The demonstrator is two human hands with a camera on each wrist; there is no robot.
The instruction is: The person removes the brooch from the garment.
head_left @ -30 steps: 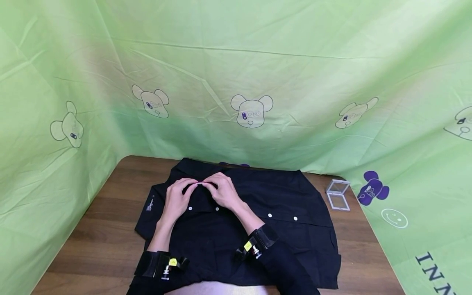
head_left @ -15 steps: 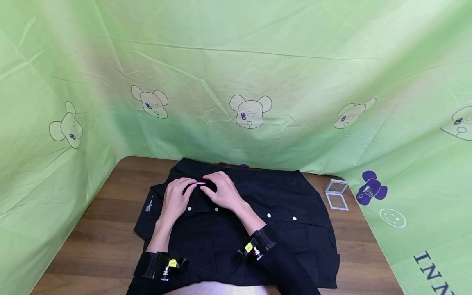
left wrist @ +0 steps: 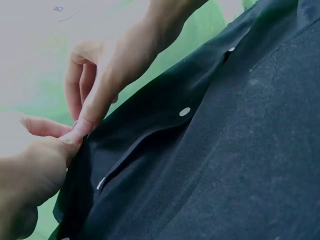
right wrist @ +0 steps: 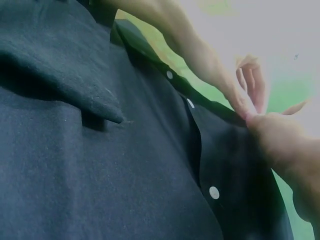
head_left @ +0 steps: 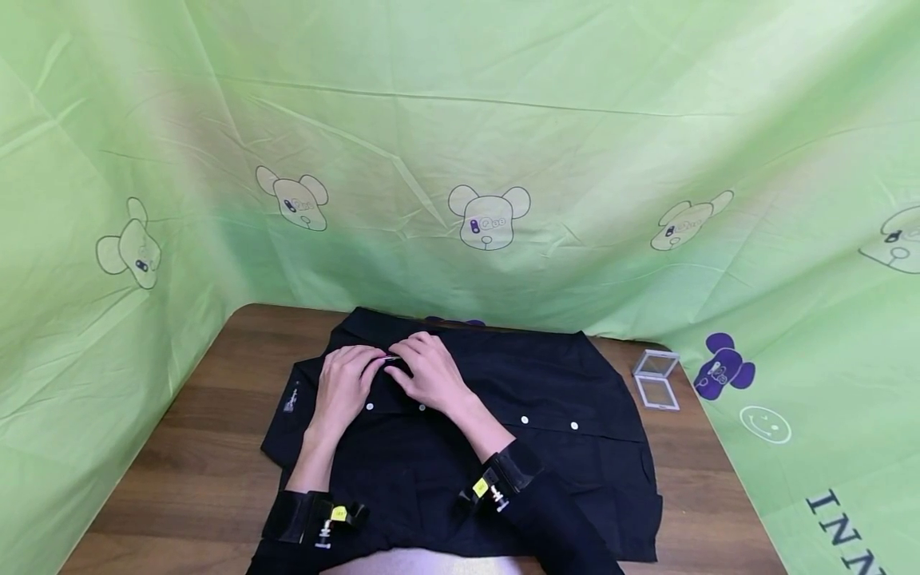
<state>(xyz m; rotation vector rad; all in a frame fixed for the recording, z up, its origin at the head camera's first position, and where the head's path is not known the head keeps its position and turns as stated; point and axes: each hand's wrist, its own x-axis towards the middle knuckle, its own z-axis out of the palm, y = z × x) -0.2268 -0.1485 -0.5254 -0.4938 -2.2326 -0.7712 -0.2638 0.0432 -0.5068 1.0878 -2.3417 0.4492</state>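
As the wooden table (head_left: 187, 439) bears the black shirt (head_left: 410, 455) spread across it, button strip (head_left: 549, 422) up, I read the step in hand as fine fingertip work on a lifted bit of cloth; the next move calls for a light, steady pinch. The shirt looks thin and soft, shallowly creased, its strip gaping. The left hand (head_left: 345, 382) and right hand (head_left: 431, 374) both pinch cloth, fingertips meeting; I cannot tell what exactly sits between them. An opened case (head_left: 652, 377) rests just beside the shirt. White buttons (head_left: 525, 420) dot the strip.
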